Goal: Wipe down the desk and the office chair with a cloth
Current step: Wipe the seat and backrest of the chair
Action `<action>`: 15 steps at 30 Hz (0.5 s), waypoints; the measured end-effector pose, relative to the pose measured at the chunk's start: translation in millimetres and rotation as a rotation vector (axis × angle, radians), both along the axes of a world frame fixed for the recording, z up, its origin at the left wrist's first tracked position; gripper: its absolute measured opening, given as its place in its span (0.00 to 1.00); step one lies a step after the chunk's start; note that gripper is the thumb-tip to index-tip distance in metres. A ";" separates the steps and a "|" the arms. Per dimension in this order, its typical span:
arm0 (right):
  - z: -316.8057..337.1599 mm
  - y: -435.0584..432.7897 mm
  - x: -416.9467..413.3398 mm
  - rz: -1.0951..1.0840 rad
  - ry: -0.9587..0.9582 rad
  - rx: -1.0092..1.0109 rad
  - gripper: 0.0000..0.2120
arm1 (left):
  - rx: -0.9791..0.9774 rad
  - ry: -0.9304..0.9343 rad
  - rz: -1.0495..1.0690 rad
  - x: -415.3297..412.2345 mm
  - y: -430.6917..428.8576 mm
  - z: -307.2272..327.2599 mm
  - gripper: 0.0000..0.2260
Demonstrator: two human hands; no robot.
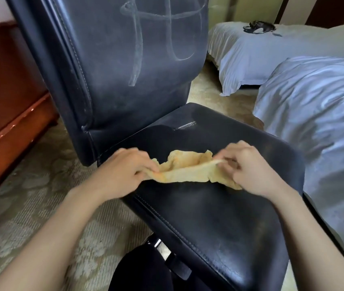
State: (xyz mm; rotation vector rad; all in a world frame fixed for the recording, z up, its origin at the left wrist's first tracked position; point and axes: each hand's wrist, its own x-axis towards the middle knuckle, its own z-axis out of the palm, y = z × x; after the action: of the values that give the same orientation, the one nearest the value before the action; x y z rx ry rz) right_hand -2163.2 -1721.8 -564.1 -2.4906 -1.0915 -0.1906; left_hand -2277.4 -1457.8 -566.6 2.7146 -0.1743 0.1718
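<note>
A black leather office chair (219, 223) fills the middle of the view. Its backrest is dusty, with streaks traced through the dust. Over the seat I hold a crumpled yellow cloth (185, 168) stretched between both hands. My left hand (123, 173) pinches the cloth's left end. My right hand (253, 169) pinches its right end, and the fingers of both are curled round the fabric. The cloth hangs just above the seat's rear part.
A reddish wooden furniture front (9, 97) stands at the left. Two beds with white sheets (313, 106) lie at the right, close to the seat's edge. A dark item (259, 27) lies on the far bed. Patterned carpet (30, 206) covers the floor.
</note>
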 end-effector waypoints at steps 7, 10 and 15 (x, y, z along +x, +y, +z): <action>-19.5 32.0 3.0 -0.220 -0.166 -0.035 0.17 | 0.136 -0.207 0.251 66.6 -33.2 10.4 0.19; -37.5 28.3 -9.6 -0.112 -0.164 -0.242 0.20 | 0.127 -0.146 0.261 65.2 -32.5 -13.5 0.20; -56.3 19.3 -13.0 -0.190 -0.088 -0.343 0.16 | 0.099 -0.031 0.219 44.4 -27.2 -38.4 0.23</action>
State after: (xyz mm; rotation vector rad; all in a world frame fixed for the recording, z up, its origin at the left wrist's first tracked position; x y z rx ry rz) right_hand -2176.2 -1702.6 -620.3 -2.9206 -0.9892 -0.1817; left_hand -2233.0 -1484.9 -605.0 2.8262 0.1087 0.2754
